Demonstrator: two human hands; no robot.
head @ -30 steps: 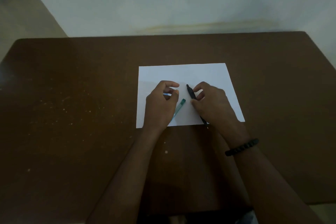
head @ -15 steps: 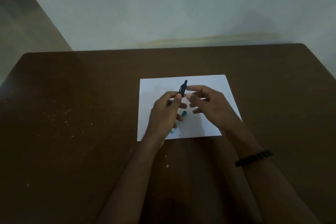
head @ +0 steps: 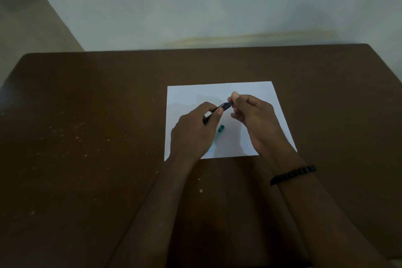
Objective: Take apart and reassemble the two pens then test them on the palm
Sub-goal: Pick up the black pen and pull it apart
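The fingers of the right hand (head: 256,119) pinch the upper end of a slim black plastic pen (head: 221,107), while the left hand (head: 193,130) closes around its lower part, holding it slanted above a white sheet of paper (head: 189,95). A teal translucent pen (head: 218,131) lies on the sheet between the hands, partly hidden. The sheet rests on a dark brown speckled surface (head: 87,137). A black beaded bracelet (head: 292,174) circles the right wrist.
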